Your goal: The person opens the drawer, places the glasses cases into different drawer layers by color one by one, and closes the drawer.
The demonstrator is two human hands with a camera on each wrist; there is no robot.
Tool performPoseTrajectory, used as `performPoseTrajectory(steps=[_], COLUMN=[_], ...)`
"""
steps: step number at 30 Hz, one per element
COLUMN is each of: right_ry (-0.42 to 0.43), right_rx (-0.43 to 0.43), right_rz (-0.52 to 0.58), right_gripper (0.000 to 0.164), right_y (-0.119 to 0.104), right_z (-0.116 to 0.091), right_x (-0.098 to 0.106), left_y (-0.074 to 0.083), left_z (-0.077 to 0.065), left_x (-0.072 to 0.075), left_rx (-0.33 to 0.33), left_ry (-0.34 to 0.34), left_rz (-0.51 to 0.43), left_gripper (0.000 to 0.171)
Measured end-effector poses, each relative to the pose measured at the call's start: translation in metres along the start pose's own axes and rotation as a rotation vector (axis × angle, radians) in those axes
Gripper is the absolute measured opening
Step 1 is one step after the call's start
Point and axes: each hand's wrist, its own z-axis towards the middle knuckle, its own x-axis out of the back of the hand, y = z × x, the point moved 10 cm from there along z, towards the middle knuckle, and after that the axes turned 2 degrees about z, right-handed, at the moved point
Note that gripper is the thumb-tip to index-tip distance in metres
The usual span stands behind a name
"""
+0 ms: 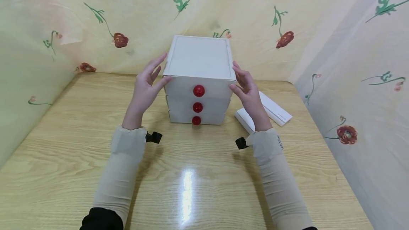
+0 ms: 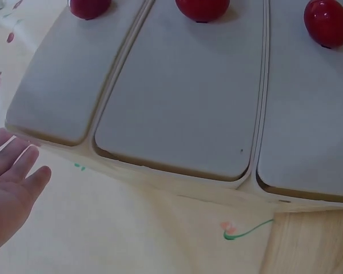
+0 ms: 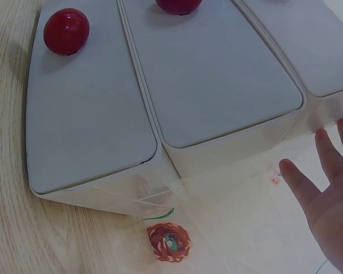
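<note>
A white three-drawer box (image 1: 200, 56) stands upright at the back of the table, its front facing me. Each drawer has a round red knob: top knob (image 1: 198, 91), middle knob (image 1: 197, 107) and bottom knob (image 1: 196, 120). At the box's upper left side is my left hand (image 1: 143, 89), fingers spread and extended, thumb by the top front corner. My right hand (image 1: 250, 95) mirrors it at the upper right side, with fingertips along the edge. The left wrist view shows the drawer fronts (image 2: 180, 91) close up. Whether the fingertips touch the box I cannot tell.
Right of the box, a long white carton (image 1: 276, 109) with small lettering lies on the wooden table (image 1: 80, 152). A second white carton (image 1: 245, 119) is partly hidden behind my right hand. Flower-printed cloth (image 1: 143, 10) hangs behind and along both sides.
</note>
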Motion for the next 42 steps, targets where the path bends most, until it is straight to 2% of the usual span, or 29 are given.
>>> performPoseTrajectory(steps=[14,24,32,42], right_ry=[0.002,0.024,0.04,0.07], right_rx=[0.006,0.025,0.031,0.006], right_rz=[0.012,0.037,0.013,-0.009], right_gripper=[0.05,0.05,0.051,0.055], right_y=[0.001,0.002,0.0,-0.002], right_z=[0.0,-0.001,-0.003,-0.013], right_x=[-0.001,-0.003,-0.003,0.002], left_y=[-0.025,-0.032,-0.037,-0.035], left_z=[-0.001,-0.003,-0.005,-0.006], left_x=[0.001,-0.002,-0.004,-0.005], left_rx=[0.103,0.136,0.15,0.151], left_ry=[-0.024,-0.052,-0.06,-0.072], left_rz=[-0.022,-0.053,-0.056,-0.055], left_gripper=[0.059,0.056,0.05,0.05])
